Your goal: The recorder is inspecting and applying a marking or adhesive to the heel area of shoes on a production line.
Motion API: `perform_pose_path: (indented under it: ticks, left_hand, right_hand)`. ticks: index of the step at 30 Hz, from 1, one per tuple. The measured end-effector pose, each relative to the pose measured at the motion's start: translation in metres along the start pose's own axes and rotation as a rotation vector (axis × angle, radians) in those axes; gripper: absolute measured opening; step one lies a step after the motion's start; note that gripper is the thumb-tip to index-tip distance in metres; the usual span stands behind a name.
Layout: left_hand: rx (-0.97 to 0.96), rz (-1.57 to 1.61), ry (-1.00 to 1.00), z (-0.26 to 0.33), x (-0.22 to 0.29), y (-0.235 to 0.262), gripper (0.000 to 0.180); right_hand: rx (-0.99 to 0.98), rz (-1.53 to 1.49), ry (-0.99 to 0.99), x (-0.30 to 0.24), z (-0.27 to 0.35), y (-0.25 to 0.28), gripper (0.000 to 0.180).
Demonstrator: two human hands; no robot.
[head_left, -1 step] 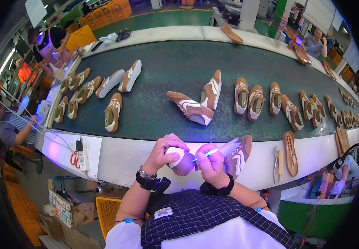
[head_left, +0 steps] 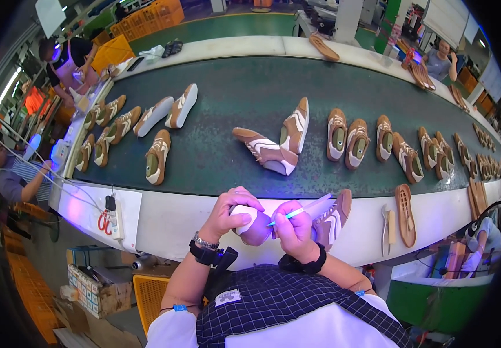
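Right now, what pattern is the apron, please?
The dark apron has a pale grid, best in the head view.

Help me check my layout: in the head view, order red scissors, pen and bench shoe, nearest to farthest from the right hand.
1. Pen: held in the right hand.
2. Bench shoe: just right of the hand.
3. Red scissors: well to the hand's left.

left hand (head_left: pixel 226 213): grips shoe (head_left: pixel 256 233) | right hand (head_left: pixel 294 232): holds slim pen-like tool (head_left: pixel 295 213)
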State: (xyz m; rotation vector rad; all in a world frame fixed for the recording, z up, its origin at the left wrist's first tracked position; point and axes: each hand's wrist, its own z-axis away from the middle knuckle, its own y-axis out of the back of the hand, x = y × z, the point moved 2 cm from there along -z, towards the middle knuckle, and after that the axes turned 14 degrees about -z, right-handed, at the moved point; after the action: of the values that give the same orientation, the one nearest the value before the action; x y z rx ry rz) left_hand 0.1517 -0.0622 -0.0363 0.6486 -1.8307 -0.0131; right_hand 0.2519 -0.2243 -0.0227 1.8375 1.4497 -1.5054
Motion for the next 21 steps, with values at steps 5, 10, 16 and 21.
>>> perform_pose_path:
  ticks: [5,10,16,21]
  left_hand:
    - [0.007,0.015,0.036,-0.001,-0.001,-0.001,0.05]
    - [0.005,0.025,0.04,-0.001,-0.002,-0.003,0.051]
    - [-0.005,0.031,0.033,-0.003,-0.002,-0.005,0.051]
    - [-0.018,0.039,0.032,-0.007,-0.001,-0.009,0.051]
  right_hand:
    - [-0.08,0.072,-0.016,-0.002,0.001,0.002,0.011]
    - [-0.119,0.173,0.078,-0.003,-0.002,0.002,0.01]
    - [-0.11,0.135,0.035,-0.005,-0.001,0.006,0.01]
    - [-0.13,0.195,0.117,-0.011,0.0,0.007,0.009]
